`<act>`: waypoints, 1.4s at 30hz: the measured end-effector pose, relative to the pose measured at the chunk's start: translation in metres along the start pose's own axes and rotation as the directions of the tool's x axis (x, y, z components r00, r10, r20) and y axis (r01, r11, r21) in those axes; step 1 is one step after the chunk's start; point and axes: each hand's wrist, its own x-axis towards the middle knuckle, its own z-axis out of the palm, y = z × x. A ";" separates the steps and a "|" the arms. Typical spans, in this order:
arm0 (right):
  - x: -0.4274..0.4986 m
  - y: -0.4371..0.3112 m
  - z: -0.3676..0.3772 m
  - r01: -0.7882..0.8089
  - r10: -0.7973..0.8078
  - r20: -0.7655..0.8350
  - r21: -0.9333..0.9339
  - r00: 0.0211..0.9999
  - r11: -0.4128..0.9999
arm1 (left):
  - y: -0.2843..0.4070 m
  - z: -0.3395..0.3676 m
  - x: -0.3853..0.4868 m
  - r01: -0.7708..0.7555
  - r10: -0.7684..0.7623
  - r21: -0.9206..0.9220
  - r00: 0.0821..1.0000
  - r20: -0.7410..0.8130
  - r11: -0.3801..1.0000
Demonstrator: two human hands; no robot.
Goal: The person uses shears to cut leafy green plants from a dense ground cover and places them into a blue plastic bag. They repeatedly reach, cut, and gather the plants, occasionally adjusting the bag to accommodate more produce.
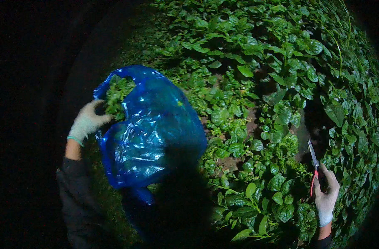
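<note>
My left hand (91,119), in a pale knitted glove, is at the mouth of a blue plastic bag (164,105) on the left. Its thumb and fingers are spread beside a bunch of green leaves (118,95) in the bag's opening; whether they touch the leaves is unclear. The bag is bulging, with dark green contents showing through. On the right, my gloved right hand (326,190) holds scissors (314,165) with red handles. Their blades point up and away from me and look closed, above the low leafy plants.
Dense, broad-leaved green plants (220,116) cover the ground from the middle to the right edge. Patches of bare soil (230,163) show between them. Thin stems (340,56) rise at the upper right. A dark shadow falls over the lower middle, and the far left is dark.
</note>
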 end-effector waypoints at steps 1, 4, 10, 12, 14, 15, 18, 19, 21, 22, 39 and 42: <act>0.001 -0.001 0.001 0.008 -0.008 -0.005 0.022 1.000 1.000 | 0.017 -0.012 -0.002 -0.022 0.039 0.125 0.991 -0.131 0.992; 0.005 -0.003 0.007 -0.045 0.045 -0.019 0.011 0.999 0.999 | 0.081 -0.035 -0.002 -0.405 0.500 0.334 0.819 -0.281 0.851; 0.006 -0.002 0.023 -0.085 0.085 0.039 -0.001 0.996 0.996 | 0.249 0.045 0.133 -0.601 0.573 0.047 0.781 0.251 0.798; 0.004 0.004 0.020 -0.079 0.078 0.058 0.010 0.995 0.997 | 0.272 0.104 0.184 -0.592 0.525 0.151 0.785 0.328 0.791; -0.001 0.012 0.014 -0.055 0.060 0.053 -0.083 0.997 0.995 | 0.258 0.159 0.223 -0.591 0.489 0.342 0.802 0.341 0.731; -0.006 0.015 0.008 -0.144 0.153 0.101 -0.094 0.983 0.985 | 0.247 0.185 0.239 -0.577 0.455 0.416 0.814 0.361 0.703; -0.026 0.029 -0.002 -0.297 0.313 0.118 -0.136 0.942 0.945 | 0.209 0.237 0.273 -0.466 0.378 0.417 0.883 0.279 0.780; -0.034 0.033 -0.004 -0.260 0.281 0.088 -0.194 0.956 0.946 | 0.202 0.250 0.281 -0.427 0.315 0.474 0.900 0.300 0.770; -0.046 0.044 -0.005 -0.380 0.382 0.077 -0.039 0.921 0.924 | 0.188 0.265 0.288 -0.462 0.350 0.521 0.886 0.303 0.718; -0.051 0.047 -0.007 -0.393 0.394 0.121 -0.031 0.911 0.919 | 0.190 0.269 0.293 -0.399 0.255 0.592 0.914 0.315 0.700; -0.039 0.040 0.000 -0.206 0.255 0.167 -0.264 0.953 0.942 | 0.211 0.232 0.227 -0.154 0.499 0.803 0.845 -0.195 0.575; -0.042 0.035 0.001 -0.248 0.245 0.205 -0.012 0.948 0.969 | 0.219 0.211 0.201 -0.275 0.650 0.698 0.675 -0.349 0.661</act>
